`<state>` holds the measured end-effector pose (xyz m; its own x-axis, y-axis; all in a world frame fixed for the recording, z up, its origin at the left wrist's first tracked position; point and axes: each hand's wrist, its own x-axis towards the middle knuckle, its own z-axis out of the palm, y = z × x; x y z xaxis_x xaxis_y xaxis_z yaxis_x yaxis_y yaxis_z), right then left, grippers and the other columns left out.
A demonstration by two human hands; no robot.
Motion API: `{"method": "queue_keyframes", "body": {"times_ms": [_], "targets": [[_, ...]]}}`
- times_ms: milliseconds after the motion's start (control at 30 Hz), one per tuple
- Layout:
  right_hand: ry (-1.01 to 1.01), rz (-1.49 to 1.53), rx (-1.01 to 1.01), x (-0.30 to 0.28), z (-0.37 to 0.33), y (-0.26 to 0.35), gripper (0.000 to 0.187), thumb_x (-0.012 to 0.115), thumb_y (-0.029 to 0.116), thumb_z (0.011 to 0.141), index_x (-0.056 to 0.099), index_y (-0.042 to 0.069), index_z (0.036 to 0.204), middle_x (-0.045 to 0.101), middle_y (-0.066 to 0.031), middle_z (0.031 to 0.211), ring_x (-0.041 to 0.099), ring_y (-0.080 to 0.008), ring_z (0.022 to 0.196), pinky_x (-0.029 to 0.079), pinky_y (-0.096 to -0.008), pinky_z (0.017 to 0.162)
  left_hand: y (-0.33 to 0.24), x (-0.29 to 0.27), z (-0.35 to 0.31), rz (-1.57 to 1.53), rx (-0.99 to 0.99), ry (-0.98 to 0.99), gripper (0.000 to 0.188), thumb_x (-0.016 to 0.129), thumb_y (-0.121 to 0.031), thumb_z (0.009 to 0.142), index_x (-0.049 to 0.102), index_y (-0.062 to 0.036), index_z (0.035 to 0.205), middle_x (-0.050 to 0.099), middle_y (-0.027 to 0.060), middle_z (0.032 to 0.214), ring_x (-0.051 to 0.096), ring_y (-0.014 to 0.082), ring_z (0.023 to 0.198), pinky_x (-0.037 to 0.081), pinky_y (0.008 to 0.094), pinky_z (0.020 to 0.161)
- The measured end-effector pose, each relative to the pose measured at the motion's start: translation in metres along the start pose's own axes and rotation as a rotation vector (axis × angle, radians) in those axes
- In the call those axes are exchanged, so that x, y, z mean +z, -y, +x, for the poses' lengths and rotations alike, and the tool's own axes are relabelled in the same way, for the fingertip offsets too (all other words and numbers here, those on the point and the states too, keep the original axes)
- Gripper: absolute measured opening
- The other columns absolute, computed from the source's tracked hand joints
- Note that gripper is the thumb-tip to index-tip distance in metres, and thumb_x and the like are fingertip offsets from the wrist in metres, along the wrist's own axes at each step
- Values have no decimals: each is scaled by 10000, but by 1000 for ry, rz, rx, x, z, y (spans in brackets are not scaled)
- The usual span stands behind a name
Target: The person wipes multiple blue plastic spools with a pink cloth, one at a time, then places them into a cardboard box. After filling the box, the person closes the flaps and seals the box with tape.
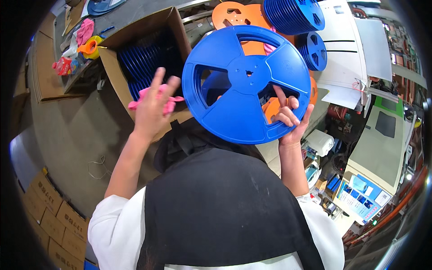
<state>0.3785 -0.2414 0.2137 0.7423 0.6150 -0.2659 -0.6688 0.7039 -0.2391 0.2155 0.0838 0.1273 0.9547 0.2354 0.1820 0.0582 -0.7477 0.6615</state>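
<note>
For steadiness, my right hand (295, 131) grips the round blue plastic reel (236, 101) at four o'clock; my left hand (150, 112) clasps pink cloth (170, 107).

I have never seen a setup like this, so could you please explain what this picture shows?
Gladly. There is no robot: each grip is a person's bare hand. The picture comes from the left of two wide fisheye cameras worn on the head, looking down, so straight edges bend near the rim.

The right grip holds a big blue reel, with fingers showing in one of its openings. The left grip is blurred, with a pink cloth at it; I can't tell how firmly it is held.

Ahead, a box contains more reels. On the bench at upper left are small items; at upper right are orange reels and blue stacks.
</note>
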Motion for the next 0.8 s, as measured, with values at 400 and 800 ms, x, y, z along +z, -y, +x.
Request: {"method": "queue_keyframes", "body": {"times_ms": [400,800], "targets": [[-147,-557,21,37,28,11,546,438,504,986,578,-22,1019,422,-321,1374,655,-243,802,559,-358,713,-19,-23,-14,-454,-174,321,283,614,-8,859,609,-67,1136,661,121,1167,662,201,912,531,324,812],[-308,-507,9,8,10,5,499,485,496,975,547,3,932,434,-273,1385,535,-152,681,500,-261,594,1,-20,-69,-1862,-755,88,303,650,-211,900,550,-49,1137,636,236,1126,652,323,1028,532,430,917]]}}
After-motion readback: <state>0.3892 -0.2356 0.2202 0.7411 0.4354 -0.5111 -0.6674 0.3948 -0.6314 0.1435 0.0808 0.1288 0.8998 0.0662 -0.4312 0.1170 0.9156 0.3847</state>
